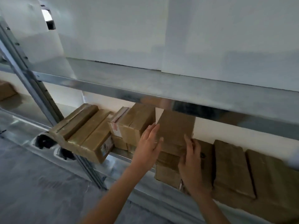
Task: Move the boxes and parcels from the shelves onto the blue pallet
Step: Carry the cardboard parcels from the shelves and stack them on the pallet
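White wall behind, grey floor below, and a metal rack with an upper shelf (145,81) that shows no stock in this view and a lower shelf (123,155) packed with brown cardboard. You're at the pick step: both hands are on the box (175,128) that sits on top of the middle stack (168,172). Your left hand (149,143) lies flat against its left side, fingers straight and together. Your right hand (191,160) is at its near right corner, fingers on the cardboard; I can't tell whether they're pressing or curling round the edge. The box looks tipped up at its far end, so I'd judge the lift has just started, not finished. Next move calls for a firm squeeze from both sides, then drawing it out towards you low enough to pass under the upper shelf's front lip, which hangs close above it. Left of you, taped parcels (90,131) jut over the shelf edge and could get knocked. Right of you, more flat boxes (233,168) stand just beside the stack. One more box (6,91) sits far left behind the upright. Blue pallet is not in view, so turn to find it. Motion blur smears labels and edges; the right end of the shelf is cut off.
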